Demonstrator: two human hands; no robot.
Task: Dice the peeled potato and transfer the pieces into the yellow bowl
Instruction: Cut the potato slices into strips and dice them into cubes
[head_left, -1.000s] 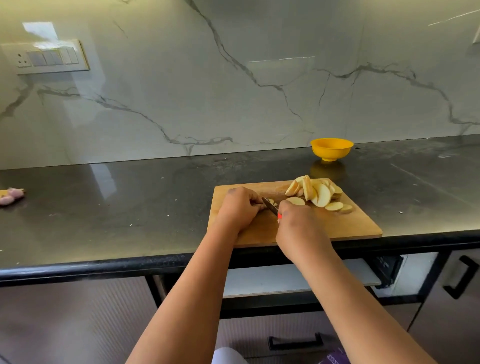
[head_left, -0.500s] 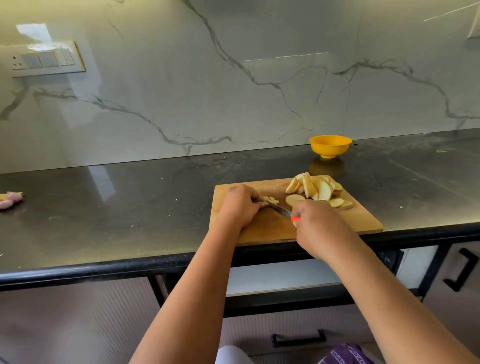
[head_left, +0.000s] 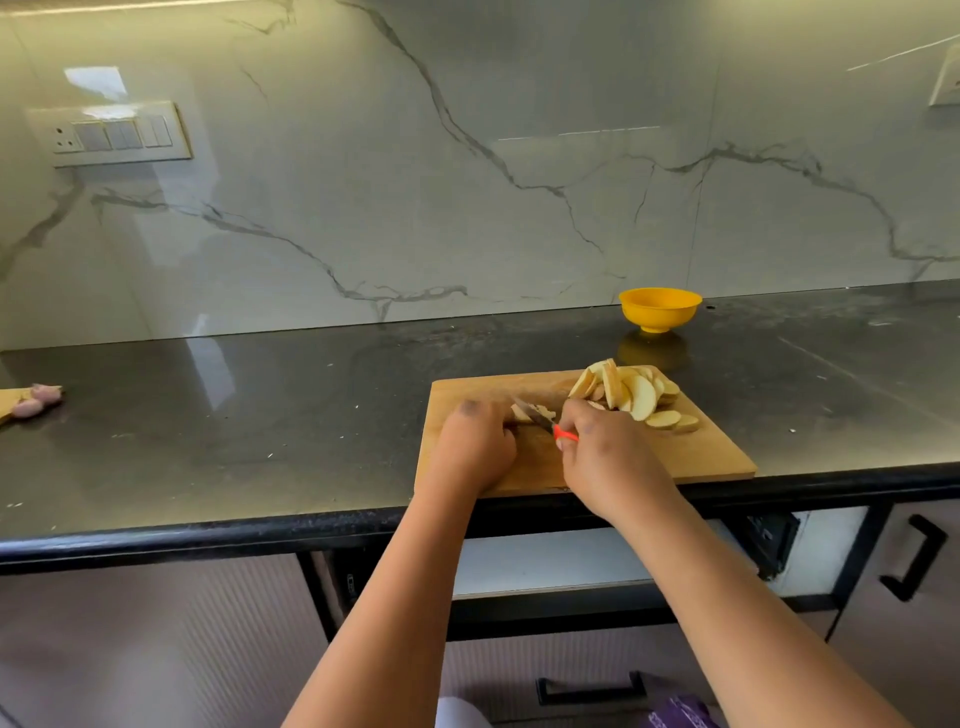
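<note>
A wooden cutting board (head_left: 691, 457) lies at the counter's front edge. Several pale potato slices (head_left: 631, 392) are piled at its far right. My right hand (head_left: 605, 457) grips a knife (head_left: 540, 418) with an orange-red handle, blade pointing left and away. The blade meets a small potato piece (head_left: 524, 413) that my left hand (head_left: 475, 447) holds down with curled fingers; most of that piece is hidden. The yellow bowl (head_left: 660, 307) stands on the counter behind the board, near the wall, and I cannot see inside it.
The dark stone counter (head_left: 260, 415) runs the full width below a marble backsplash. Pinkish lumps (head_left: 36, 400) lie at its far left edge. Cabinet doors with black handles (head_left: 911, 564) sit below the counter.
My right hand with the knife drew back to the right, then came back left toward the potato piece. My left hand stayed on the piece. The view shifted slightly.
</note>
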